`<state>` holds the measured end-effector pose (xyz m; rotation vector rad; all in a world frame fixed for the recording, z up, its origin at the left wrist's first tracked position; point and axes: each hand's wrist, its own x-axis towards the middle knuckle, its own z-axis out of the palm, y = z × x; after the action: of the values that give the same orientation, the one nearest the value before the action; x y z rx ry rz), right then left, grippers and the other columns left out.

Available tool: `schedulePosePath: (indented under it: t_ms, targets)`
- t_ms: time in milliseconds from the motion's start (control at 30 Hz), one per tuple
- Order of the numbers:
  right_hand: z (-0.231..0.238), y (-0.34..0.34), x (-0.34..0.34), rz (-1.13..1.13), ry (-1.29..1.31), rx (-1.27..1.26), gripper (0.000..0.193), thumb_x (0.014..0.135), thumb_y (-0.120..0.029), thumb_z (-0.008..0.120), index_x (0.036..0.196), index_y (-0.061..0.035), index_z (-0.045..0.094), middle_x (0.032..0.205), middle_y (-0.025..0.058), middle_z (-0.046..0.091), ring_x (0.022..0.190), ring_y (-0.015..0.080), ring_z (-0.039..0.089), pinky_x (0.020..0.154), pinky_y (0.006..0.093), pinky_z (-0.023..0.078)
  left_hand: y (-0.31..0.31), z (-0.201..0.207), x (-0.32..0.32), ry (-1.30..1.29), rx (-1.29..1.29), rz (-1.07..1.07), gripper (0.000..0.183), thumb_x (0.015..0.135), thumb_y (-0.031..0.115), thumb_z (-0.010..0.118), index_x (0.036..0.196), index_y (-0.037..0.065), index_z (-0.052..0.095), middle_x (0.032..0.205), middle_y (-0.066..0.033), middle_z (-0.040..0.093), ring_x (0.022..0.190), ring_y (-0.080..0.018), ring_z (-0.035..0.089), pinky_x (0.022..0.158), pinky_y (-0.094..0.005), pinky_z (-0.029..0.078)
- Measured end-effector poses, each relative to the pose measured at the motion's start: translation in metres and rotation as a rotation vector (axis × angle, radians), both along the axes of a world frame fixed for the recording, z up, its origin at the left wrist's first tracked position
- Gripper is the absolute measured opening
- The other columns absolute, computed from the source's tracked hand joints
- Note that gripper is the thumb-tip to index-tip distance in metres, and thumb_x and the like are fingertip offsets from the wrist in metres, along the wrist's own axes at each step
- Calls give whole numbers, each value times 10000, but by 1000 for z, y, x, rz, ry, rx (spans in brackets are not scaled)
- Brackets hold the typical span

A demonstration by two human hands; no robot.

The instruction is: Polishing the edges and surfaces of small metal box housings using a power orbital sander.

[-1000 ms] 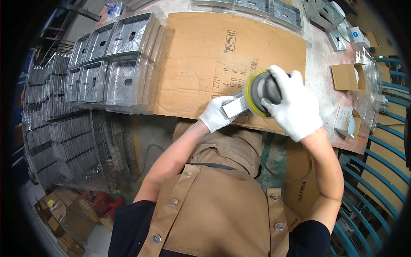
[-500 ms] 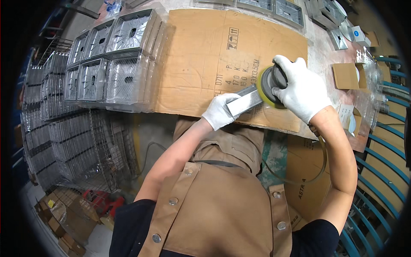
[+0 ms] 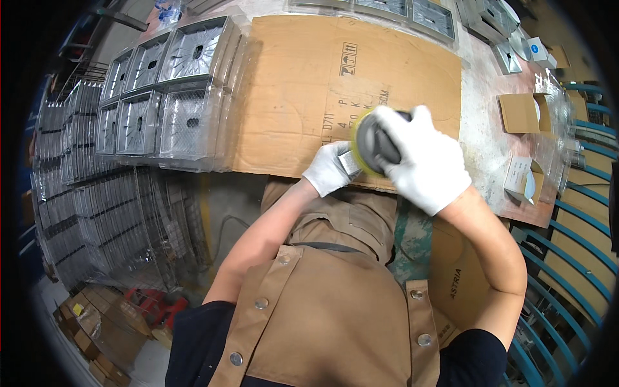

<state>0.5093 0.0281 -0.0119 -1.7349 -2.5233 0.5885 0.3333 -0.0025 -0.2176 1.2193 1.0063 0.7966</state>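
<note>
Cardboard [image 3: 290, 84] on desk [image 3: 485, 122]. Left hand [image 3: 327, 171] pinches metal part [image 3: 349, 164]; it juts right to sander [image 3: 380, 146], long axis mostly hidden. Right hand [image 3: 429, 161] clasps sander.

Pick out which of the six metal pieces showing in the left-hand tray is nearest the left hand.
The rightmost piece in the near row, closest to the left hand; the other five sit farther left or in the far row.

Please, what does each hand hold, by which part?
White-gloved right hand: round, black, yellow-rimmed sander, by its top. White-gloved left hand: silver, straight-edged metal piece, by the end away from the sander.
</note>
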Motion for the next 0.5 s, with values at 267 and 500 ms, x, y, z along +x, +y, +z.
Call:
schedulePosePath:
  t_ms: [267, 500]
  targets:
    - [-32, 41, 65, -173, 58, 266, 587, 812, -237, 773, 1352, -228, 544, 1124, 241, 582, 945, 453, 666, 828, 478, 574, 10, 1, -5, -1029, -944, 120, 322, 898, -10, 721, 1209, -24, 637, 1148, -75, 710, 1011, -133, 680, 878, -286, 572]
    - [-115, 16, 126, -464, -21, 251, 787, 765, -291, 843, 1463, -203, 492, 1173, 224, 648, 1053, 401, 656, 960, 452, 523, 5, 15, 0, -37, 5, -38, 390, 828, 74, 830, 1177, 11, 669, 1067, -58, 731, 984, -127, 681, 885, -297, 567]
